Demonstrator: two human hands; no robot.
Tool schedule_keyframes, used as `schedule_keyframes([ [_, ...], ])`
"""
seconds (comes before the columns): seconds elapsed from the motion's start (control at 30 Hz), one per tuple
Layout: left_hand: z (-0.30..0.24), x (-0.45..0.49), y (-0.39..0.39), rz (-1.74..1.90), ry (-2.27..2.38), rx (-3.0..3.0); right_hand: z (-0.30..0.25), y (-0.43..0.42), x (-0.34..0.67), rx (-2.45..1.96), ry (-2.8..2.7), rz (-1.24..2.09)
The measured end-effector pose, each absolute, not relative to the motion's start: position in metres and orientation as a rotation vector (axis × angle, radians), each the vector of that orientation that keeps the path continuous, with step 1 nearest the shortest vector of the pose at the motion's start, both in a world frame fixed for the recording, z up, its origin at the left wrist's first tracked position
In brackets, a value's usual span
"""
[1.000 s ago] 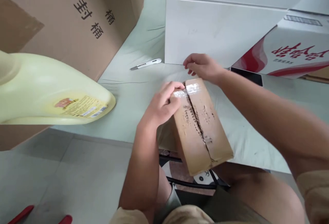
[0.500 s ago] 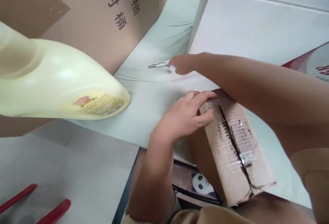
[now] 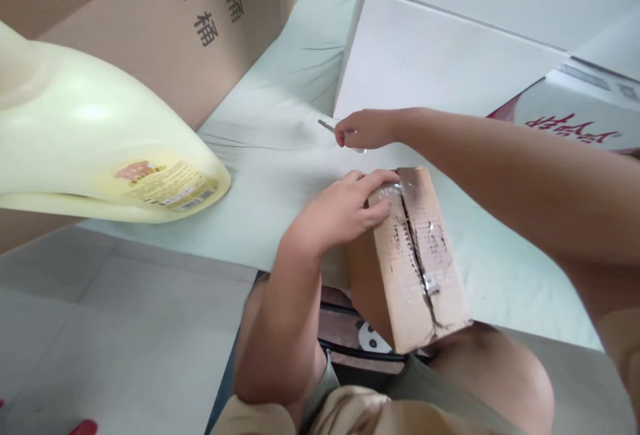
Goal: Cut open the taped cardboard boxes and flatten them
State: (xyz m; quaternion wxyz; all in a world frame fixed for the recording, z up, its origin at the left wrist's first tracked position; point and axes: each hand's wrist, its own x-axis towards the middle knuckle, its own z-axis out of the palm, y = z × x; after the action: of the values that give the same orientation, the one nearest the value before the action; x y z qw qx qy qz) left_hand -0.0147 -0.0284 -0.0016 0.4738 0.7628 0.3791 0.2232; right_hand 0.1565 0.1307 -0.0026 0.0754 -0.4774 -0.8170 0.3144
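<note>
A small cardboard box (image 3: 425, 255) stands on the green cloth in front of me, its taped top seam split along much of its length. My left hand (image 3: 345, 212) grips the far left corner of this box, with thumb and fingers on its top edge. Beyond the box, my right hand (image 3: 367, 130) is closed around a slim utility knife (image 3: 327, 126). The blade end points left, above the cloth and apart from the box. Most of the knife's handle is hidden in my fingers.
A big pale-yellow plastic bottle (image 3: 100, 128) stands at the left, before a large cardboard carton (image 3: 240, 48). White boxes (image 3: 425, 55) and a red-and-white printed box (image 3: 575, 122) lie at the back right. Green cloth (image 3: 280, 175) covers the surface. A panda picture (image 3: 373, 335) shows below.
My right hand has turned the knife, so its tip now points up and left. The view has shifted to the right. My left hand stays on the box corner.
</note>
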Motion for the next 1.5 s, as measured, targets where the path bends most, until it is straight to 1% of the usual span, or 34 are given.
schedule_keyframes([
  [0.07,0.001,-0.013,-0.031,0.527,0.961,1.868,0.024,0.106,0.17,-1.566,-2.374,1.056],
  [0.13,0.002,-0.012,-0.036,0.496,0.987,1.874,0.044,0.072,0.189,-1.692,-2.077,1.11],
  [0.17,0.002,-0.011,-0.038,0.488,0.982,1.883,0.049,0.052,0.201,-1.691,-1.912,1.081],
  [0.3,0.0,-0.002,-0.046,0.509,0.88,1.934,0.039,-0.04,0.257,-1.526,-1.345,0.938],
  [0.37,0.0,0.007,-0.049,0.476,0.871,1.97,0.028,-0.084,0.281,-1.461,-1.171,0.873],
  [0.43,0.003,0.018,-0.052,0.421,0.889,2.009,0.019,-0.123,0.298,-1.465,-1.101,0.908],
  [0.5,0.007,0.03,-0.055,0.392,0.895,2.04,0.012,-0.152,0.308,-1.491,-1.101,0.887],
  [0.6,0.012,0.046,-0.063,0.412,0.867,2.081,-0.002,-0.175,0.316,-1.457,-1.074,0.762],
  [0.73,0.009,0.06,-0.071,0.43,0.861,2.126,-0.021,-0.178,0.329,-1.242,-1.04,0.613],
  [0.87,-0.007,0.072,-0.076,0.558,0.826,2.105,-0.026,-0.179,0.341,-1.198,-1.089,0.507],
  [1.1,-0.037,0.074,-0.086,0.847,0.804,1.991,-0.017,-0.195,0.328,-1.129,-1.122,0.435],
  [1.23,-0.043,0.066,-0.088,0.974,0.78,1.912,0.001,-0.204,0.308,-1.084,-1.465,0.461],
  [1.37,-0.043,0.062,-0.088,1.008,0.744,1.912,0.019,-0.201,0.291,-1.063,-1.882,0.507],
  [1.5,-0.045,0.061,-0.083,1.033,0.675,1.927,0.022,-0.196,0.28,-1.182,-1.868,0.507],
])
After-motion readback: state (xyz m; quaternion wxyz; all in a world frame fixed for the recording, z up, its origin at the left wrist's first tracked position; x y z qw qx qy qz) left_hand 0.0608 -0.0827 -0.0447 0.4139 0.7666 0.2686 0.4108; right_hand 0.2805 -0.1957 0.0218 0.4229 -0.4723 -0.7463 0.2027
